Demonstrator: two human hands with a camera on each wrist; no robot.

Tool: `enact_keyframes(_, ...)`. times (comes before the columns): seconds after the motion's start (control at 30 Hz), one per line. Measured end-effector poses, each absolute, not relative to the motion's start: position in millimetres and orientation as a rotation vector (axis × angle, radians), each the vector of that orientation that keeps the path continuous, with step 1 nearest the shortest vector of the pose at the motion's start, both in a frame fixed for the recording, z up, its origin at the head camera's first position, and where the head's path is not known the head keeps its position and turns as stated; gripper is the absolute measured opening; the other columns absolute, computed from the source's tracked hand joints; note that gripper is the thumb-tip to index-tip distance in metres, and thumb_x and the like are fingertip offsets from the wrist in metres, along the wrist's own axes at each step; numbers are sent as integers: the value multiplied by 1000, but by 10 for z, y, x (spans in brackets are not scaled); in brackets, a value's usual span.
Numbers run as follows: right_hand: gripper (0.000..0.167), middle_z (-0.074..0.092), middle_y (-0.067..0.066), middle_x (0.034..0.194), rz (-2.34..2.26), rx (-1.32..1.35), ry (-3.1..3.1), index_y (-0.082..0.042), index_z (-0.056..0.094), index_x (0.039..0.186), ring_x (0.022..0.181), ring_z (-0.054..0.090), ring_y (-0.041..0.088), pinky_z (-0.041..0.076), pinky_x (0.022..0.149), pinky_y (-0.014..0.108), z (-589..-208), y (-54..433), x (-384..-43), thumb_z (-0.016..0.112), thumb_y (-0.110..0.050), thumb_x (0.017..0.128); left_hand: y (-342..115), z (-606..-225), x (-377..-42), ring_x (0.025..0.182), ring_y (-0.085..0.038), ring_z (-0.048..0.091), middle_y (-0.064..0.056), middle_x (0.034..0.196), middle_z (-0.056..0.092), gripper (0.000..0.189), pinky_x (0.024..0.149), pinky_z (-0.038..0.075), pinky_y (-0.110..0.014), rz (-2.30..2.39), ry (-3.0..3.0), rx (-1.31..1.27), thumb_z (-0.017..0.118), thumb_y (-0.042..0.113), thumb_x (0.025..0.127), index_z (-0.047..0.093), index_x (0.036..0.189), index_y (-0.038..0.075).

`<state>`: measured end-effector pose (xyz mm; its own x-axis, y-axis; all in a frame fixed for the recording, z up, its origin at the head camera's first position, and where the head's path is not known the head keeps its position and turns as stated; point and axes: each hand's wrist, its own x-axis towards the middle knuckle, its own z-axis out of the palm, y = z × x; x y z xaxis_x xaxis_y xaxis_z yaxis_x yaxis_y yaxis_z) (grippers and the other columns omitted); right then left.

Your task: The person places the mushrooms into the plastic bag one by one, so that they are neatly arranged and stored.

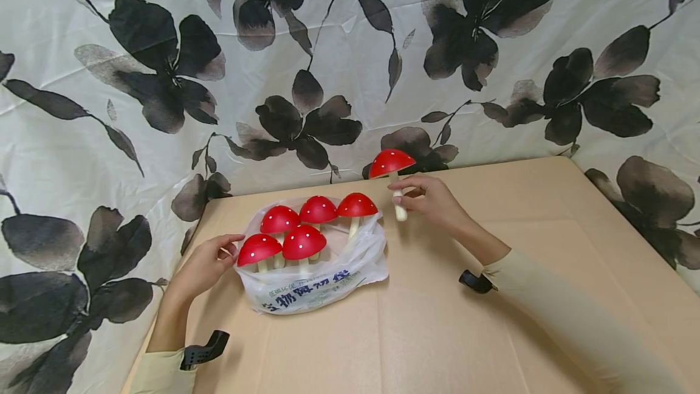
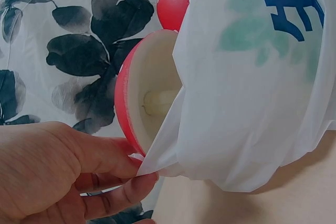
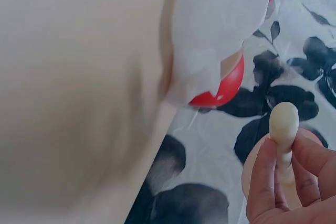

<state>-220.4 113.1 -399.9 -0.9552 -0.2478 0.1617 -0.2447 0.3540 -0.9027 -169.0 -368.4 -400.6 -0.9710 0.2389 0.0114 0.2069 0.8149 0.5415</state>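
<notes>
A white plastic bag (image 1: pixel 322 287) with blue and green printing holds several toy mushrooms with white-dotted red caps and pale stems; one mushroom (image 1: pixel 304 243) is at its front. At the bag's left rim my left hand (image 1: pixel 205 263) pinches the thin plastic between thumb and fingers, beside a mushroom cap (image 2: pixel 155 77), as the left wrist view shows. Off the bag's right side, my right hand (image 1: pixel 434 202) grips another mushroom (image 1: pixel 391 164) by its stem, cap up, above the table's far part. The right wrist view shows that stem's rounded end (image 3: pixel 284 119) between the fingers.
A light tan table (image 1: pixel 437 321) with faint creases lies under the bag. Behind it and at both sides hangs a white cloth (image 1: pixel 383 78) with a dark flower print. Black wrist cameras (image 1: pixel 205 350) sit on both wrists.
</notes>
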Motion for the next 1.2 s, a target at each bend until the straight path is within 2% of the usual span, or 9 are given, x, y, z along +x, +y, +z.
enact_keyframes(0.17, 35, 63, 8, 123, -1688, -545, 2591, -10, 72, 127, 108, 66, 32, 59, 84, 35, -3983, 927, -2221, 73, -11, 92, -3688, -4006, -1699, 83, -23, 62, -11, 95, 65, 42, 65, 53, -22, 857, 2946, 375, 61, -9, 90, 61, 131, -7)
enact_keyframes(0.27, 35, 62, 8, 124, -1688, -565, 2568, -10, 72, 127, 108, 66, 30, 59, 86, 36, -3995, 795, -2226, 73, -8, 92, -3690, -4004, -1699, 83, -23, 62, -11, 95, 65, 42, 66, 53, -22, 851, 2950, 381, 61, -9, 89, 61, 131, -6)
enact_keyframes(0.53, 34, 64, 8, 119, -1632, -648, 2571, -10, 75, 122, 107, 64, 26, 59, 84, 33, -4067, 422, -2190, 75, -5, 88, -3678, -3991, -1699, 85, -24, 62, -10, 95, 65, 41, 67, 53, -22, 838, 2953, 374, 61, -8, 90, 61, 131, -6)
enact_keyframes(0.67, 34, 64, 10, 124, -1615, -721, 2558, -8, 75, 121, 111, 63, 27, 59, 86, 33, -4122, 269, -2169, 76, -3, 88, -3675, -3988, -1702, 86, -24, 62, -10, 94, 65, 41, 67, 53, -22, 831, 2957, 376, 61, -7, 90, 61, 131, -6)
enact_keyframes(0.8, 35, 63, 11, 123, -1574, -763, 2585, -7, 75, 122, 106, 65, 26, 59, 85, 30, -4183, 140, -2170, 77, -3, 87, -3677, -3990, -1706, 86, -24, 62, -10, 95, 65, 41, 67, 53, -22, 830, 2958, 375, 61, -7, 90, 61, 131, -6)
enact_keyframes(1.03, 38, 66, 5, 112, -1411, -771, 2758, -12, 75, 123, 95, 65, 18, 57, 80, 25, -4245, -25, -2156, 79, -5, 86, -3686, -3997, -1711, 87, -24, 62, -10, 94, 65, 41, 67, 53, -22, 837, 2950, 370, 62, -6, 91, 61, 131, -6)
enact_keyframes(1.2, 39, 68, 2, 115, -1235, -758, 2892, -19, 75, 125, 98, 64, 17, 55, 79, 28, -4297, -91, -2121, 80, -13, 86, -3687, -3996, -1713, 86, -24, 62, -10, 94, 64, 40, 67, 53, -22, 844, 2947, 376, 61, -6, 91, 61, 131, -6)
